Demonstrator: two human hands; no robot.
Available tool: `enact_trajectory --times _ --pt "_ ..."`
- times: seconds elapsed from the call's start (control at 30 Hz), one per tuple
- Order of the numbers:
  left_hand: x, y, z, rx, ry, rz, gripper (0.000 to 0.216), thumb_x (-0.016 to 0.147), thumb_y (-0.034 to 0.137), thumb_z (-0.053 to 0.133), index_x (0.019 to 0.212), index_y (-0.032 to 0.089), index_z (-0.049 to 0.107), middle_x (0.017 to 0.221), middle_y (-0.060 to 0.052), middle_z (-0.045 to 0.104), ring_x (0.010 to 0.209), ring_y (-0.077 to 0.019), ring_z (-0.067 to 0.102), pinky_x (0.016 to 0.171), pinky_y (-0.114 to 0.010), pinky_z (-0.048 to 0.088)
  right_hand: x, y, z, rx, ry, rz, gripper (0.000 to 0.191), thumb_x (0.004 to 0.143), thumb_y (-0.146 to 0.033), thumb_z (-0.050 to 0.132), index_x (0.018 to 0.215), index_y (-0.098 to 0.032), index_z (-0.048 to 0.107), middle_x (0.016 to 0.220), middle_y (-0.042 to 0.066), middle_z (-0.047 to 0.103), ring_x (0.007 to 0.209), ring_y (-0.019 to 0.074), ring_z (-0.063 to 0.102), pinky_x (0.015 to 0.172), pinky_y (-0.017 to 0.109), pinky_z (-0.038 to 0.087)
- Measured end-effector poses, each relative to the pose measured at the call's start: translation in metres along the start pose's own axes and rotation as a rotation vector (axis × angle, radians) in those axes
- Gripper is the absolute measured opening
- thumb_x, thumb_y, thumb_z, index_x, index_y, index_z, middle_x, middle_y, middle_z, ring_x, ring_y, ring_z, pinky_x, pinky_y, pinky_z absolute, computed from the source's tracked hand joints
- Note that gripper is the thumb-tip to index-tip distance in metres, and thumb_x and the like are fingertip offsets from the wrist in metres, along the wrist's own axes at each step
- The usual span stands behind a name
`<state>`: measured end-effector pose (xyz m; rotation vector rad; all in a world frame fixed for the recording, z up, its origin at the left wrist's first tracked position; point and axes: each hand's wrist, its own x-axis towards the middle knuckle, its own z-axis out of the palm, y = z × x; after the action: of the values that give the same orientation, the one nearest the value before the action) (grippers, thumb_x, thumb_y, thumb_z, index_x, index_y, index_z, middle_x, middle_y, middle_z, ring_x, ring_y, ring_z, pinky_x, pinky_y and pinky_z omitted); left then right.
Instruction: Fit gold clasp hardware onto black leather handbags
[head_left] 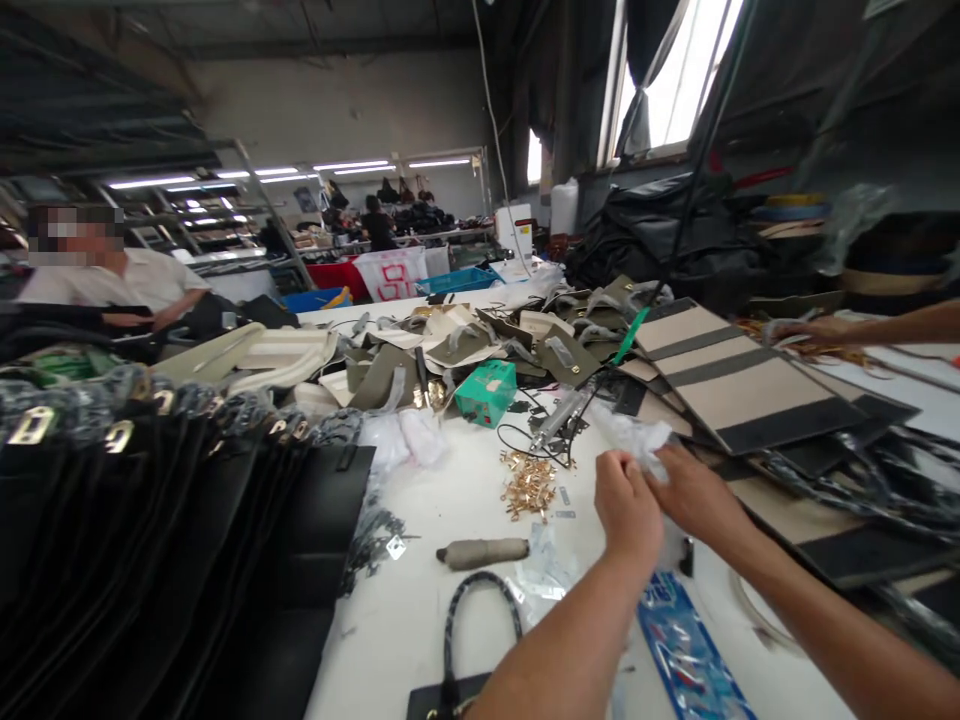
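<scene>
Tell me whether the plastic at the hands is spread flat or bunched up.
Bunched up: the plastic shows as a crumpled wad at the left hand and right hand, not a smooth sheet.

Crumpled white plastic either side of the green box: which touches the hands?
The wad right of the green box, bunched against left hand and right hand; the left-side plastic lies apart, beside black bags.

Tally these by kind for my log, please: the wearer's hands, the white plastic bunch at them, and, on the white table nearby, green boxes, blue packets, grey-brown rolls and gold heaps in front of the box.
Wearer's hands, left hand and right hand: 2
White plastic bunch: 1
Green box: 1
Blue packet: 1
Grey-brown roll: 1
Gold heap, pieces uncountable: 1
Total: 7
</scene>
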<state>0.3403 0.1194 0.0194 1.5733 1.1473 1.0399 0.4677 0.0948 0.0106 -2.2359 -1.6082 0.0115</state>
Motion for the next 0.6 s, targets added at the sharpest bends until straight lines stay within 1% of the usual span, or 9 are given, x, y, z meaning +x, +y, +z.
enact_trajectory --times 0.07,0.13,0.27,0.3,0.37,0.43,0.5,0.57,0.6 --pt "-0.004 0.001 -0.001 -0.03 -0.044 -0.001 0.015 0.093 0.022 0.044 0.099 0.022 0.058 0.103 -0.008 0.065 0.099 -0.022 0.059 0.089 -0.032 0.042 0.009 0.001 0.008 -0.015 0.068 0.033 0.029 0.089 -0.03 0.049 0.112 -0.017 0.062 0.118 0.014 0.063 0.106 0.0273 0.065 0.085 0.033 0.049" --pt "-0.005 -0.002 -0.005 -0.05 -0.079 -0.009 0.016 0.092 0.022 0.044 0.1 0.021 0.058 0.104 -0.009 0.065 0.1 -0.0231 0.058 0.089 -0.034 0.041 0.011 -0.002 0.017 -0.062 0.088 0.075 0.031 0.089 -0.025 0.046 0.114 -0.013 0.059 0.12 0.018 0.061 0.106 0.0294 0.065 0.083 0.036 0.05" --pt "-0.007 -0.012 -0.022 0.019 -0.122 -0.01 0.019 0.091 0.021 0.043 0.099 0.02 0.06 0.104 -0.01 0.065 0.1 -0.0245 0.058 0.089 -0.036 0.041 0.001 -0.008 0.03 -0.186 -0.009 -0.058 0.033 0.092 -0.025 0.043 0.118 -0.013 0.058 0.12 0.021 0.063 0.101 0.0344 0.066 0.077 0.043 0.051" --pt "-0.009 -0.014 -0.028 0.042 -0.143 0.001 0.02 0.091 0.02 0.043 0.099 0.02 0.061 0.104 -0.01 0.066 0.098 -0.0246 0.058 0.088 -0.036 0.041 0.0 -0.007 0.031 -0.199 -0.015 -0.071 0.031 0.093 -0.026 0.043 0.116 -0.014 0.059 0.119 0.02 0.064 0.099 0.0344 0.066 0.076 0.043 0.051" --pt "-0.013 -0.017 -0.045 0.084 -0.195 0.057 0.021 0.09 0.021 0.044 0.098 0.021 0.064 0.101 -0.009 0.067 0.093 -0.0237 0.06 0.085 -0.035 0.043 0.001 -0.006 0.032 -0.221 0.024 -0.02 0.029 0.094 -0.027 0.042 0.113 -0.015 0.06 0.119 0.02 0.065 0.094 0.0332 0.068 0.073 0.042 0.05" --pt "-0.015 -0.018 -0.07 0.139 -0.241 0.15 0.019 0.091 0.024 0.047 0.097 0.023 0.065 0.097 -0.007 0.069 0.087 -0.0215 0.062 0.08 -0.033 0.045 0.007 -0.008 0.034 -0.285 0.074 0.023 0.028 0.093 -0.026 0.042 0.109 -0.013 0.062 0.116 0.023 0.065 0.093 0.034 0.067 0.073 0.043 0.049" --pt "-0.01 -0.018 -0.107 0.264 -0.247 0.258 0.017 0.093 0.029 0.048 0.098 0.024 0.064 0.094 -0.004 0.07 0.082 -0.0186 0.064 0.075 -0.029 0.046 0.013 -0.013 0.04 -0.358 0.078 -0.038 0.027 0.091 -0.025 0.046 0.106 -0.011 0.064 0.113 0.025 0.066 0.099 0.0371 0.065 0.082 0.047 0.047" --pt "0.003 -0.02 -0.156 0.521 -0.208 0.311 0.018 0.095 0.03 0.046 0.102 0.025 0.061 0.094 -0.002 0.071 0.082 -0.0162 0.065 0.075 -0.026 0.048 0.018 -0.017 0.047 -0.361 0.051 -0.099 0.026 0.087 -0.025 0.05 0.102 -0.013 0.066 0.113 0.024 0.067 0.105 0.0396 0.063 0.09 0.053 0.044" --pt "0.011 -0.021 -0.183 0.738 -0.188 0.321 0.021 0.097 0.029 0.041 0.106 0.026 0.06 0.097 -0.001 0.071 0.085 -0.015 0.065 0.076 -0.025 0.049 0.018 -0.016 0.05 -0.332 0.041 -0.109 0.026 0.086 -0.027 0.052 0.102 -0.014 0.067 0.113 0.024 0.068 0.106 0.0402 0.063 0.092 0.055 0.043"
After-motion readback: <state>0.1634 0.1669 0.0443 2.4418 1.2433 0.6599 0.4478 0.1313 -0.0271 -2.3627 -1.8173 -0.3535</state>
